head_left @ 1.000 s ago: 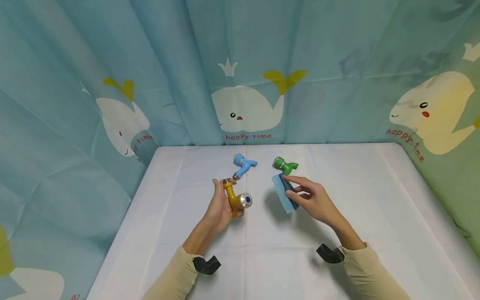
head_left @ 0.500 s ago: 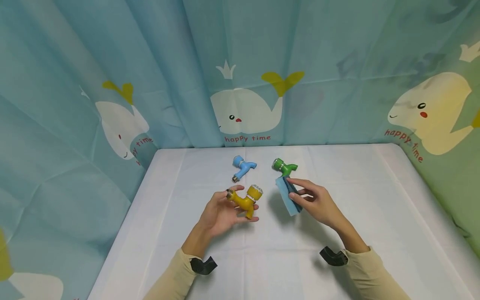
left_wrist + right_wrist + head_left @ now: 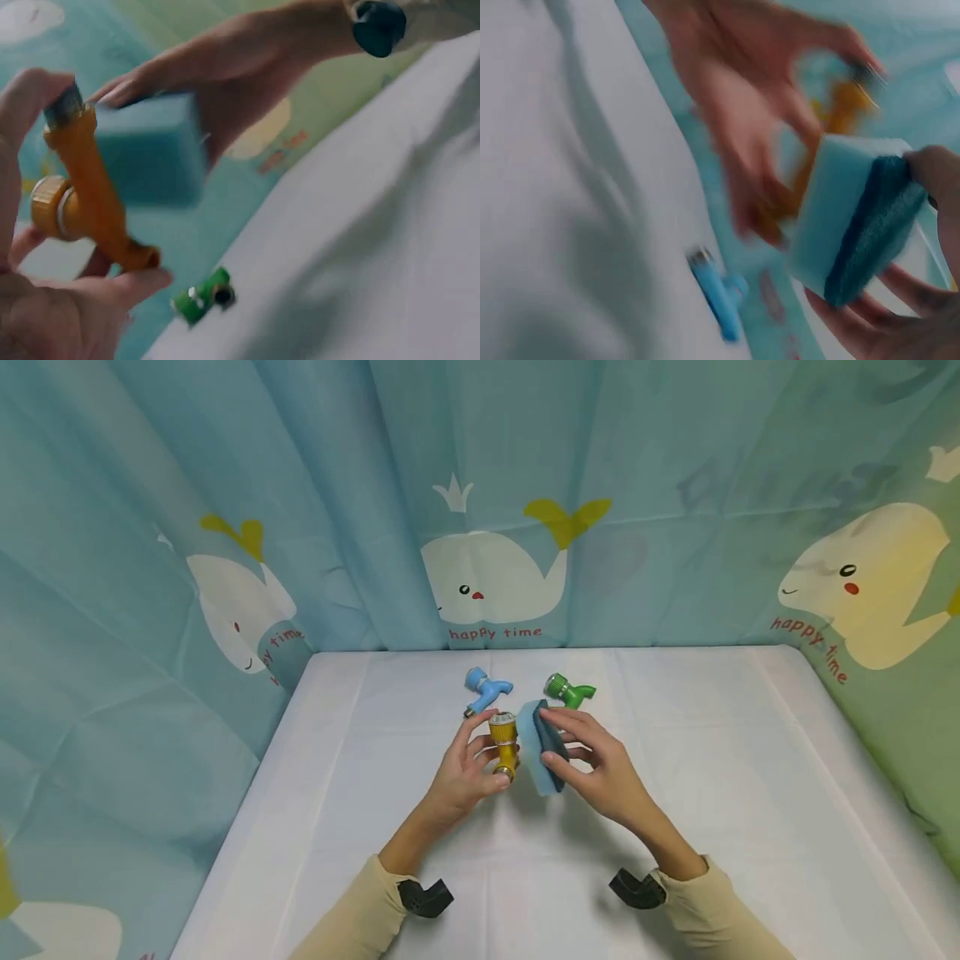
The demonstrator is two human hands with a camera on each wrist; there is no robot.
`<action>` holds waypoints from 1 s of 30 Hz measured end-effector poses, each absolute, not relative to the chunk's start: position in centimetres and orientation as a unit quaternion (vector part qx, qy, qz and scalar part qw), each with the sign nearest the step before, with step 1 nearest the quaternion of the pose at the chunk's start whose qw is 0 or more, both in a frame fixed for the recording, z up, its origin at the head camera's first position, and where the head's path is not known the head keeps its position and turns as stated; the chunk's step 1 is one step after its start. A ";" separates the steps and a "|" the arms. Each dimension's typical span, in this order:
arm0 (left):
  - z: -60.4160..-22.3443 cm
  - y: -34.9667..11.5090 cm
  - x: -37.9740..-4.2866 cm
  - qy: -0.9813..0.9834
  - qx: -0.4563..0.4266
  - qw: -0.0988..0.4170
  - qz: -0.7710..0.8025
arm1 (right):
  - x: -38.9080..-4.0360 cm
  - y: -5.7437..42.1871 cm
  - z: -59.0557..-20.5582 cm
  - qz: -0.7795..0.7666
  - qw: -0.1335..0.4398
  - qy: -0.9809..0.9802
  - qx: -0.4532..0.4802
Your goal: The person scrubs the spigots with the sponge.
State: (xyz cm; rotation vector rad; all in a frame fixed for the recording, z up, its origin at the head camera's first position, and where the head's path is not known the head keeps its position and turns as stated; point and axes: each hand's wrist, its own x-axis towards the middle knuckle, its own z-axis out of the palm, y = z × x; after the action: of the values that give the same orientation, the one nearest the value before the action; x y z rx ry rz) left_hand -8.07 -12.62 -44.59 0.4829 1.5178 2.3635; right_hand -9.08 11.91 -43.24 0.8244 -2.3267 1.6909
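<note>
My left hand (image 3: 462, 777) holds a yellow faucet (image 3: 505, 745) above the table, its ribbed knob upward in the head view. In the left wrist view, the thumb lies at the threaded metal end of the faucet (image 3: 90, 176) and a finger at the spout. My right hand (image 3: 600, 768) grips a two-layer sponge (image 3: 542, 747), light blue with a dark blue scouring side. The light side faces the faucet, close beside it. In the right wrist view the sponge (image 3: 855, 217) partly hides the faucet.
A light blue faucet (image 3: 489, 690) and a green faucet (image 3: 572, 691) lie toward the back of the white-covered table (image 3: 720, 760). A whale-print curtain (image 3: 675, 568) hangs along the table's far edge and sides.
My left hand has turned the yellow faucet, so its knob now points up. My right hand has brought the sponge leftward, near the faucet. The blue and green faucets stay in place.
</note>
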 end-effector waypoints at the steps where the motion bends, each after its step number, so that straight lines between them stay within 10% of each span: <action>1: -44.4 -12.4 -8.0 0.543 0.170 0.125 0.813 | -8.9 11.2 -43.3 0.560 0.089 -0.774 0.281; 17: -44.2 -13.4 -8.8 0.609 0.199 0.024 0.767 | -9.5 10.7 -43.7 0.462 0.135 -0.811 0.332; 30: -45.1 -13.8 -8.6 0.734 0.264 -0.037 0.625 | -9.7 11.3 -43.8 0.493 -0.002 -0.807 0.324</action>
State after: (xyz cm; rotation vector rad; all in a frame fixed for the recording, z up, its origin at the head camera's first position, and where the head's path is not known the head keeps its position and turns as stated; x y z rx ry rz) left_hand -8.56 -13.78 -45.06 0.8502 2.3602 2.0114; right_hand -9.66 11.30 -43.85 1.0196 -2.5390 1.5512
